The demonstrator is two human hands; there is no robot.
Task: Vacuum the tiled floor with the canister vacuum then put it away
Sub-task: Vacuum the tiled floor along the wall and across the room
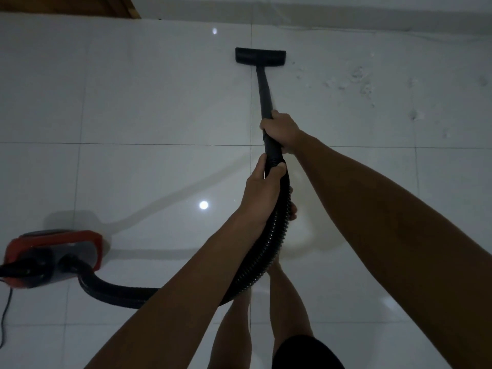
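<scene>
At the far left I note the red canister vacuum (53, 258) standing on the white tiled floor (146, 89), its thin power cord (5, 315) trailing off toward the lower-left edge. A black ribbed hose (119, 291) leaves the canister's front, loops across the tiles and rises toward my hands. At the top left, a strip of brown wood (69, 6) borders the floor — I cannot tell what it belongs to. Two bright light reflections show on the glossy tiles.

Near centre, my left hand (263, 190) is curled around the hose where it meets the handle end. Just above it, my right hand (281, 130) grips the black wand (265, 94), fingers wrapped round the tube. The wand runs up to the black floor nozzle (260, 56), which lies flat on the tiles, straddling a grout line.

To the right of the nozzle, a scatter of pale dust and debris (359, 78) lies on the floor — near the nozzle, not under it. My bare legs show below.
</scene>
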